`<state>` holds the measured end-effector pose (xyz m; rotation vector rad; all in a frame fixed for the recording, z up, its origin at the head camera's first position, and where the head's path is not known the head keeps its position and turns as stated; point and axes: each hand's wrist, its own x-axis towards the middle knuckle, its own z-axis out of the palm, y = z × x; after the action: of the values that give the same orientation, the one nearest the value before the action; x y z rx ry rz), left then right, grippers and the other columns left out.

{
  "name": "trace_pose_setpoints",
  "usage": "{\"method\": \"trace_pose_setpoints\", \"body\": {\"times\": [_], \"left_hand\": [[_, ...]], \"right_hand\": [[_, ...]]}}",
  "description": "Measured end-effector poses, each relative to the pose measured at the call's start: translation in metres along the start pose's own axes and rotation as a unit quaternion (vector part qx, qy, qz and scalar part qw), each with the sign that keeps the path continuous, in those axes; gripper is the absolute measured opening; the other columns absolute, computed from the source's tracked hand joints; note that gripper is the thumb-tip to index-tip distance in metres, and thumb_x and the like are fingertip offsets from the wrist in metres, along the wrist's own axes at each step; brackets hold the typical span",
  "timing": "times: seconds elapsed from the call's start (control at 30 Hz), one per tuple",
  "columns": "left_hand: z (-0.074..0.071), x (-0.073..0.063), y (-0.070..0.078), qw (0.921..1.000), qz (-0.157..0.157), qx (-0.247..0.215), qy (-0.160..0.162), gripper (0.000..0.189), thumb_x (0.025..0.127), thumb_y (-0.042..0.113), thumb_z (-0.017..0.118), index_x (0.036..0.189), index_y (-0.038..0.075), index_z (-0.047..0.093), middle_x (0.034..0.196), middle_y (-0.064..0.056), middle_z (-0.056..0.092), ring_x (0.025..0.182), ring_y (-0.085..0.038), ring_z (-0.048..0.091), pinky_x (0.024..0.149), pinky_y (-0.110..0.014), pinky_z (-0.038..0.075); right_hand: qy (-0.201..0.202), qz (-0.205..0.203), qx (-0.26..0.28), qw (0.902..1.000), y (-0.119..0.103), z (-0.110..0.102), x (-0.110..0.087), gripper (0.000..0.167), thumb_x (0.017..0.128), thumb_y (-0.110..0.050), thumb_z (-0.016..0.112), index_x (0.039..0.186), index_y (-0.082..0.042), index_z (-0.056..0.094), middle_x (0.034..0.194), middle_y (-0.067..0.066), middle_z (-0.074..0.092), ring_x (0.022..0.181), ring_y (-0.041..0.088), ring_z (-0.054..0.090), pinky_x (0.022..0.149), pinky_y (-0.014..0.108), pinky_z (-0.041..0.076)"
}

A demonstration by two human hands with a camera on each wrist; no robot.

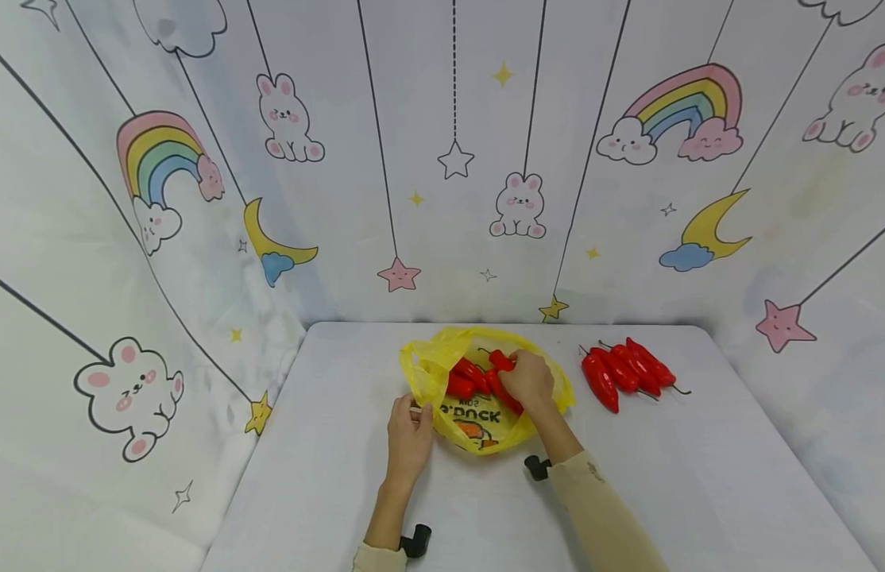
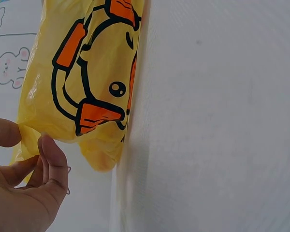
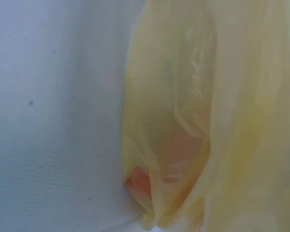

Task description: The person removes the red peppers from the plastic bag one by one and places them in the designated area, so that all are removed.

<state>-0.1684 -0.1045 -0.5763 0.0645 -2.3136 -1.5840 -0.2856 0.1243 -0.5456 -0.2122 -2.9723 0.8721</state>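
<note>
A yellow plastic bag (image 1: 442, 353) with a duck print lies open on the table, several red peppers (image 1: 460, 385) inside it. Its left rim is pinched between the thumb and fingers of my left hand (image 1: 408, 433); in the left wrist view that hand (image 2: 34, 179) grips a fold of the film beside the printed duck (image 2: 106, 72). My right hand (image 1: 530, 381) reaches into the bag's mouth from the right, fingers curled down on a red pepper (image 1: 501, 361). Yellow film (image 3: 179, 96) fills much of the right wrist view, hiding that hand there.
To the right of the bag, several more red peppers (image 1: 628, 369) lie side by side on the white table (image 1: 700, 477). A white cloth backdrop (image 1: 357, 294) with printed rabbits, stars and rainbows rises behind the table and along both sides.
</note>
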Motion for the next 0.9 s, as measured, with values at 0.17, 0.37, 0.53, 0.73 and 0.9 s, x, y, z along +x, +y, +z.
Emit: {"method": "trace_pose_setpoints", "body": {"times": [0.17, 0.37, 0.53, 0.73, 0.9], "left_hand": [[0.0, 0.0, 0.001, 1.0, -0.003, 0.003, 0.0, 0.028, 0.104, 0.016, 0.064, 0.13, 0.004, 0.062, 0.109, -0.005, 0.059, 0.086, -0.014, 0.059, 0.07, -0.026, 0.055], [0.0, 0.0, 0.001, 1.0, -0.005, 0.0, 0.0, 0.028, 0.104, 0.015, 0.064, 0.13, 0.004, 0.063, 0.11, -0.006, 0.059, 0.086, -0.015, 0.059, 0.07, -0.026, 0.054], [0.001, 0.001, 0.001, 1.0, 0.0, 0.002, 0.002, 0.028, 0.105, 0.016, 0.064, 0.129, 0.004, 0.063, 0.11, -0.006, 0.059, 0.085, -0.014, 0.059, 0.07, -0.026, 0.054], [0.001, 0.001, 0.002, 1.0, -0.004, 0.006, 0.0, 0.029, 0.105, 0.016, 0.063, 0.13, 0.004, 0.063, 0.11, -0.006, 0.059, 0.086, -0.014, 0.059, 0.072, -0.026, 0.054], [0.002, 0.0, 0.0, 1.0, -0.002, 0.004, -0.001, 0.027, 0.105, 0.016, 0.064, 0.129, 0.003, 0.063, 0.11, -0.006, 0.059, 0.086, -0.014, 0.059, 0.071, -0.026, 0.054]], "right_hand": [[0.009, -0.008, 0.003, 0.9999, -0.001, -0.004, -0.004, 0.045, 0.091, -0.027, 0.076, 0.129, -0.003, 0.07, 0.111, 0.015, 0.074, 0.085, 0.028, 0.067, 0.072, 0.041, 0.061], [0.02, -0.011, 0.02, 0.9995, -0.002, -0.011, -0.007, 0.047, 0.09, -0.03, 0.08, 0.127, -0.002, 0.071, 0.111, 0.015, 0.074, 0.085, 0.028, 0.066, 0.07, 0.039, 0.061], [0.023, -0.015, 0.031, 0.9992, -0.002, -0.015, -0.008, 0.048, 0.089, -0.031, 0.082, 0.126, -0.002, 0.071, 0.111, 0.015, 0.074, 0.086, 0.027, 0.067, 0.071, 0.038, 0.061], [0.021, -0.012, 0.035, 0.9991, -0.003, -0.018, -0.008, 0.048, 0.089, -0.032, 0.083, 0.127, -0.004, 0.071, 0.112, 0.014, 0.074, 0.09, 0.028, 0.068, 0.074, 0.039, 0.062], [0.019, -0.014, 0.046, 0.9987, -0.004, -0.021, -0.01, 0.049, 0.089, -0.032, 0.083, 0.128, -0.004, 0.071, 0.113, 0.014, 0.074, 0.093, 0.029, 0.068, 0.078, 0.041, 0.062]]}}
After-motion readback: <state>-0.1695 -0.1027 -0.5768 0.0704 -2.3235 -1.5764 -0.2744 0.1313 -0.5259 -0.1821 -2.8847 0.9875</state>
